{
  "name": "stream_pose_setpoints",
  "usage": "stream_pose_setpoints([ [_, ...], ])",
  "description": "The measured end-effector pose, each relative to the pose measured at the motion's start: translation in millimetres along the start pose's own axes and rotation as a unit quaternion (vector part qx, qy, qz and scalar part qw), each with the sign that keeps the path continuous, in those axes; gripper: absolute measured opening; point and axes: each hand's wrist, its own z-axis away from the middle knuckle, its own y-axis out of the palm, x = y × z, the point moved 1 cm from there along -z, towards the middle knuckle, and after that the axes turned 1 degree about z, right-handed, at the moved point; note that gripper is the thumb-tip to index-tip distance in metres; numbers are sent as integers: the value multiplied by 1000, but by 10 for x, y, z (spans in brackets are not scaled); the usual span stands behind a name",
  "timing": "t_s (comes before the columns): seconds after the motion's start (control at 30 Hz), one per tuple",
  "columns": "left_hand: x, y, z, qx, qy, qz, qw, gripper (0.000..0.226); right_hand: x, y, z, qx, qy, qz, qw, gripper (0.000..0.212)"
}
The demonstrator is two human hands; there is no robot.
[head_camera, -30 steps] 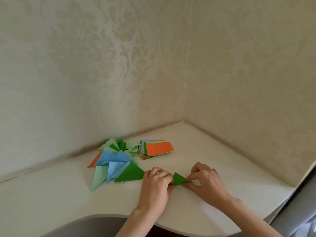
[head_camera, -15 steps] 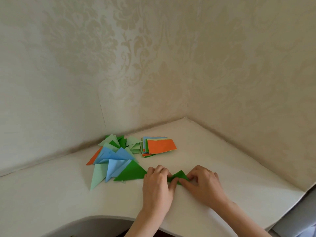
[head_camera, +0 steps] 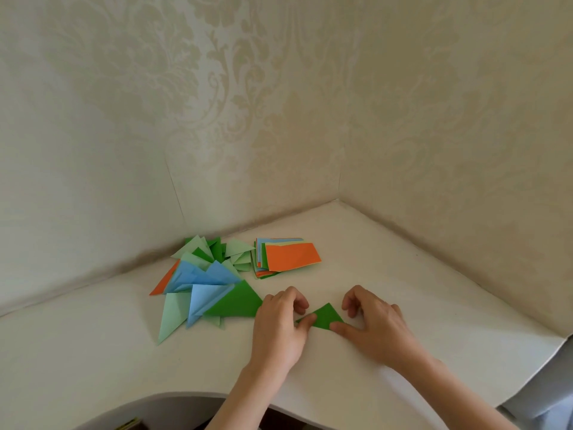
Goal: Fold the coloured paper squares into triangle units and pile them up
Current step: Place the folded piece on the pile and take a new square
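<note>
Hands apparently on green triangle

I sit in what looks like a room at home: cream damask wallpaper covers both walls of the corner, and a white desk with a curved front edge is fitted into it.

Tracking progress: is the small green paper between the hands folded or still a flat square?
Folded: the green paper shows a triangle outline, with thumbs of the left hand and right hand on its corners.
</note>
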Motion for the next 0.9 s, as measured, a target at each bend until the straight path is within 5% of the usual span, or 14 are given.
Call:
stream_pose_setpoints([
  [0.33, -16, -183, -25, 45, -46, 103, 993, 21, -69, -106, 41, 45, -6, -45, 998, 24],
  [0.63, -229, 11, 85, -18, 59, -106, 992, 16, -26, -90, 77, 34, -11, -40, 999, 26],
  [0.9, -309, 87, 21, 46, -25, -95, 994, 37, -40, -81, 75, 31, -10, -35, 999, 28],
])
